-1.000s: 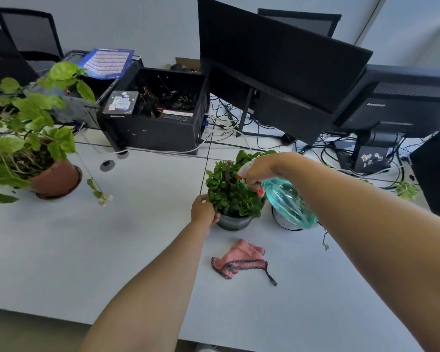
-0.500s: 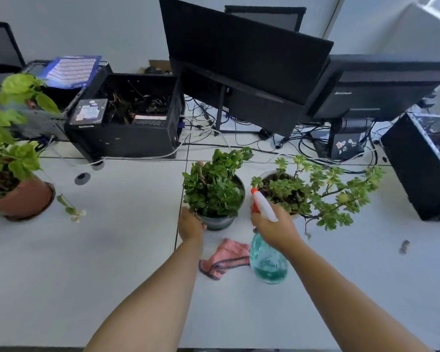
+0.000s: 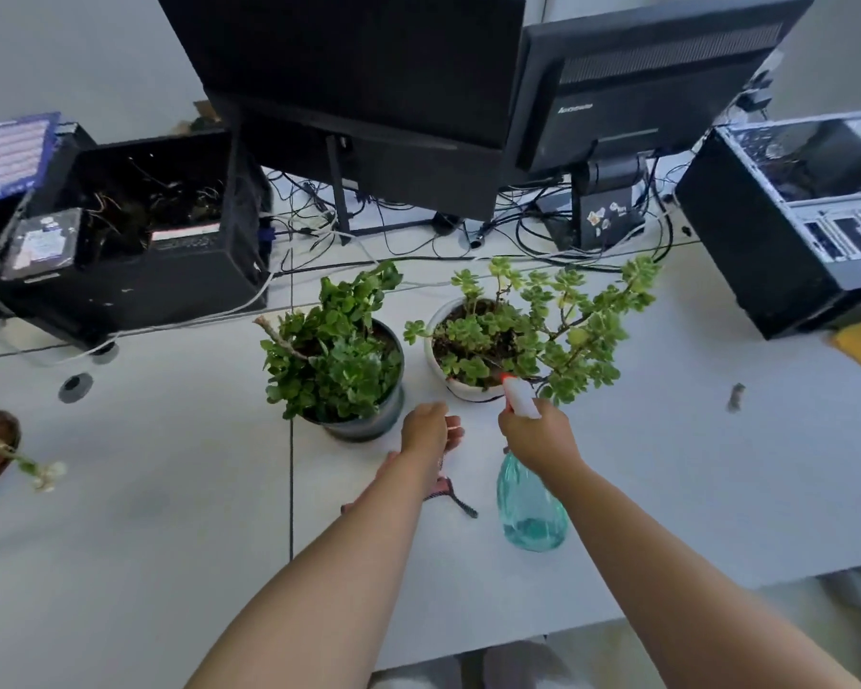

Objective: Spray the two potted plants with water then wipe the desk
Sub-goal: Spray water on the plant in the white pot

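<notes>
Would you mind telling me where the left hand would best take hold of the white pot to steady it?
I would grip the white pot on its bare left wall, coming in low from the left hand side. The branches spread up and to the right, and the spray bottle in the right hand points at the front, so the left wall is the open part.

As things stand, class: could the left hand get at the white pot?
Probably yes. The left hand hovers open beside the grey pot, and only bare desk lies between it and the white pot; the right hand holds the spray bottle alongside.
</notes>
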